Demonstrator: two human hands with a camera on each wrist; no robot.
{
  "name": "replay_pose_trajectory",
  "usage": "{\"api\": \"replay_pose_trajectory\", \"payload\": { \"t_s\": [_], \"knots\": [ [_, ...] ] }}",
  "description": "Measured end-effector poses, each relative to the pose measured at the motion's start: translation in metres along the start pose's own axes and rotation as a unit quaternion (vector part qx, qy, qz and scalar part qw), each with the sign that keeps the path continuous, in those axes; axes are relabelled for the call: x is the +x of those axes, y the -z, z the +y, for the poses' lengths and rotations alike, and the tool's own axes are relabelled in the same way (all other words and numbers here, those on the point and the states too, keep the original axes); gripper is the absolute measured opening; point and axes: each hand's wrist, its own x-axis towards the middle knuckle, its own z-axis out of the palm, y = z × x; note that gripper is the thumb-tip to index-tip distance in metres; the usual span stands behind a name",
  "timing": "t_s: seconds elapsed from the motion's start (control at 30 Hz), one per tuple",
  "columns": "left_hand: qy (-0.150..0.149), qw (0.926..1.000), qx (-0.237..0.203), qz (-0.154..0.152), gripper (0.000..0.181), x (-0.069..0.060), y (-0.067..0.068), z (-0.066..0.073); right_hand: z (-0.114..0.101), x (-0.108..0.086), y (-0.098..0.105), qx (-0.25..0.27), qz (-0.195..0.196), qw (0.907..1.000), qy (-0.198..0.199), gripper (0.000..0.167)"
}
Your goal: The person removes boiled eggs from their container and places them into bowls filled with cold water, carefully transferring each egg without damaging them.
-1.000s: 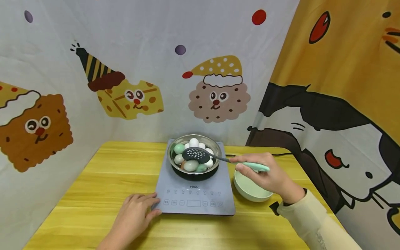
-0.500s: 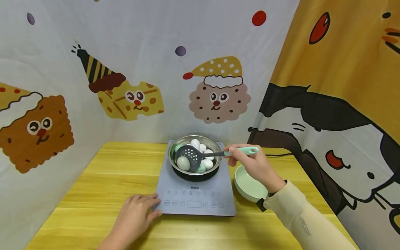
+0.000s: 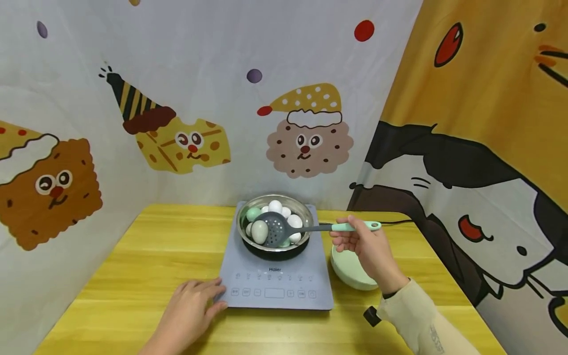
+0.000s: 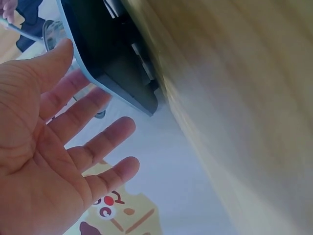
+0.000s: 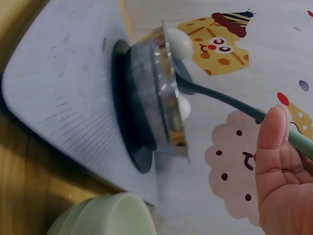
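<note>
My right hand (image 3: 370,249) holds the mint handle (image 3: 355,226) of a dark slotted ladle (image 3: 276,230), thumb along it. The ladle's head lies among white, green and greyish eggs in a steel pan (image 3: 303,209), a greyish egg (image 3: 259,231) at its left edge. The pan stands on a flat Haier cooktop (image 3: 275,283). In the right wrist view, the thumb and curled fingers of my right hand (image 5: 286,181) are round the handle. My left hand (image 3: 190,310), fingers spread, touches the cooktop's near left edge; in the left wrist view the hand (image 4: 54,132) shows its palm.
A pale green bowl (image 3: 353,271) stands right of the cooktop, partly behind my right forearm; in the right wrist view it looks like several stacked bowls (image 5: 105,215). A black cable (image 3: 397,222) runs along the back of the wooden table (image 3: 164,246). Printed cloth hangs behind.
Over the last second the ladle head has turned and lowered among the eggs, and the greyish egg has shifted left. My right hand has moved slightly left. My left hand stays at the cooktop's edge.
</note>
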Motion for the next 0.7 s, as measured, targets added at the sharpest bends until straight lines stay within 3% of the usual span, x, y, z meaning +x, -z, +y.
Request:
{"api": "replay_pose_trajectory", "payload": {
  "t_s": [0.2,0.4,0.6,0.7],
  "knots": [
    [0.0,1.0,-0.001,0.003,0.033,-0.002,0.002,0.0,0.006,-0.004,0.0,0.012,0.011,0.9998,0.01,0.039],
    [0.001,1.0,-0.004,0.008,0.032,-0.002,0.001,0.0,-0.003,-0.007,0.003,0.047,0.026,0.9985,-0.008,0.038],
    [0.001,1.0,-0.004,0.004,0.032,-0.002,0.0,-0.001,-0.019,-0.019,0.026,0.068,0.029,0.9972,0.007,0.038],
    [-0.001,1.0,-0.001,0.005,0.032,-0.002,0.0,-0.001,-0.028,-0.03,0.043,0.067,0.048,0.9963,0.026,0.037]
  ]
}}
